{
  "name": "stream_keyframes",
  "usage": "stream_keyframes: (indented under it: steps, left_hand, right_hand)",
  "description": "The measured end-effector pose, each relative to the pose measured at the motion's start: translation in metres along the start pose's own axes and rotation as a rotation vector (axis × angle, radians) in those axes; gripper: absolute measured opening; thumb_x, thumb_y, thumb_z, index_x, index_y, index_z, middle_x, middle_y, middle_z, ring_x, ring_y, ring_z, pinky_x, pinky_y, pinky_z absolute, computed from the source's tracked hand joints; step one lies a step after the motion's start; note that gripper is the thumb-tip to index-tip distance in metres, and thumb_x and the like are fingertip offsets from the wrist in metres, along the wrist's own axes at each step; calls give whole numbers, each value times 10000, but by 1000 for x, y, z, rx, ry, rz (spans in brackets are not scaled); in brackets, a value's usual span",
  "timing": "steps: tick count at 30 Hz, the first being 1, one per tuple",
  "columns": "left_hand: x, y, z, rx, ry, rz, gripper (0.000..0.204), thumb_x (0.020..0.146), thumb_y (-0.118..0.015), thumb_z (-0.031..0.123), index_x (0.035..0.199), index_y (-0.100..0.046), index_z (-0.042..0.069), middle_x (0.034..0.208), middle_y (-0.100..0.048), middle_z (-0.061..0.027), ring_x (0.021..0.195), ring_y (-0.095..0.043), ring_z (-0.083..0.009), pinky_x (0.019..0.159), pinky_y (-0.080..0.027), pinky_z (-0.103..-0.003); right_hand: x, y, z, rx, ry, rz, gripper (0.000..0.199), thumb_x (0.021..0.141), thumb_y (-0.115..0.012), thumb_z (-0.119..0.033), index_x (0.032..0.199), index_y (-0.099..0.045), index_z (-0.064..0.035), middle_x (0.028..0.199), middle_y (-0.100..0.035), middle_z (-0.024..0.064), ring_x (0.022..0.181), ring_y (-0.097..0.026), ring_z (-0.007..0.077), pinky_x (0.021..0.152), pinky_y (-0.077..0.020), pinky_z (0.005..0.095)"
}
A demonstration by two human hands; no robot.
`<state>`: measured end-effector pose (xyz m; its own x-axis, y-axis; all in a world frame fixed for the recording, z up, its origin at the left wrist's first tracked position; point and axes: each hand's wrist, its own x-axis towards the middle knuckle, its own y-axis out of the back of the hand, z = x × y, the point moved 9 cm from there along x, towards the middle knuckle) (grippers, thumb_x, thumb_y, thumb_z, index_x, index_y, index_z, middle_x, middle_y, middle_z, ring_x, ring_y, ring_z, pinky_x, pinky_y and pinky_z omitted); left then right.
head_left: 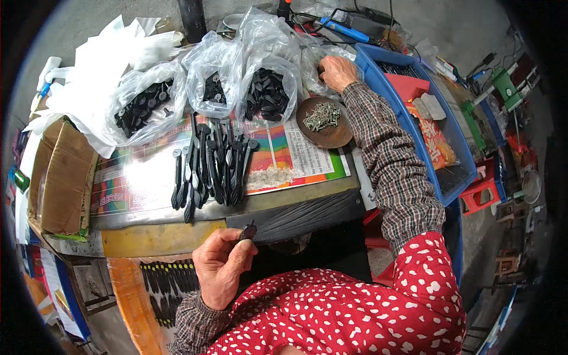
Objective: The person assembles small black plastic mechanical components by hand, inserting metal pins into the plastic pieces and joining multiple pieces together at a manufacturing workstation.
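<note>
Head: black part [247, 232], long axis seemingly pointing forward-right

The bowl [327, 141] is coloured brown, and a silvery grey is shown by the screws [322, 116] inside it. Left of the bowl, black parts [269, 94] are seen through clear, whitish bags [254, 38], and black-and-grey handles [219, 165] are set against a sheet [281, 145] patterned in rainbow bands. Farther left of it, white is shown by paper [103, 74] and brown by cardboard [71, 177]. Right of the bowl, a bin [461, 182] is coloured bright blue. Below it, a dark checked sleeve [384, 148] with pale lines is paired with a red garment [331, 307], scattered with white spots, and the small held piece [248, 231] is coloured black.
</note>
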<state>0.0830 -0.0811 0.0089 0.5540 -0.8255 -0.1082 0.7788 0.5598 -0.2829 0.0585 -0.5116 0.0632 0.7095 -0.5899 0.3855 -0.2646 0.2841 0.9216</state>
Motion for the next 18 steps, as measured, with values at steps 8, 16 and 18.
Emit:
stream_keyframes:
  steps: [8,16,18]
  left_hand:
    - [1,0,1,46,-34,29,91,868,-601,58,918,-577,-14,694,-618,-65,498,-492,-67,420,-350,-185]
    - [1,-1,1,51,-43,30,98,871,-604,71,916,-578,-12,697,-617,-62,499,-488,-65,420,-342,-183]
    - [0,0,1,51,-41,33,98,871,-604,72,916,-578,-11,698,-617,-61,500,-488,-64,420,-341,-183]
  right_hand:
    - [-3,6,-1,34,-43,20,154,739,-575,-102,824,-634,12,890,-634,229,858,-615,399,744,-490,480]
    - [0,-4,1,59,-20,0,172,735,-592,-137,845,-640,-13,896,-633,216,878,-609,397,749,-485,483]
    - [-1,-2,-1,84,-39,-27,173,720,-577,-129,819,-641,-3,865,-635,225,851,-613,404,739,-487,481]
